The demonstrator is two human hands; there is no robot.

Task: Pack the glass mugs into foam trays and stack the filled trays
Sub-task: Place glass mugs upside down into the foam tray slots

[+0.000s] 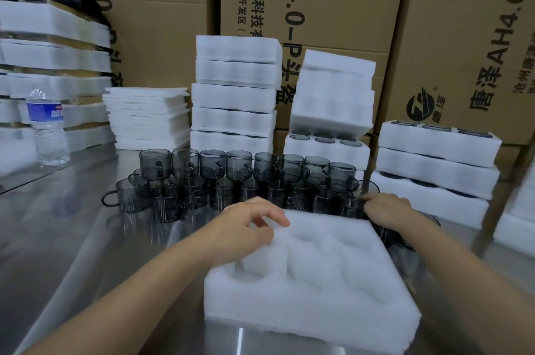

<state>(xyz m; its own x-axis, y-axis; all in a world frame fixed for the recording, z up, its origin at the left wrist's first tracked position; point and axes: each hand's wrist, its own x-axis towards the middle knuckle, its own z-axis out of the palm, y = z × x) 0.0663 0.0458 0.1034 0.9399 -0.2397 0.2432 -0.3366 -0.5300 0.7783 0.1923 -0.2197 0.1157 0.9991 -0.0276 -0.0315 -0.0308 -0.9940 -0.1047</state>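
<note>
Empty foam tray (312,296) lay on the steel table (72,238), left hand (246,230) curled over its far left corner, right hand (388,207) at the far right corner, grip unclear; smoky glass mugs (211,165) clustered just behind, filled tray stacks (234,96) beyond.

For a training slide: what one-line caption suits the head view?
Left hand grips an empty foam tray, right hand at its far corner, before rows of grey glass mugs.
</note>
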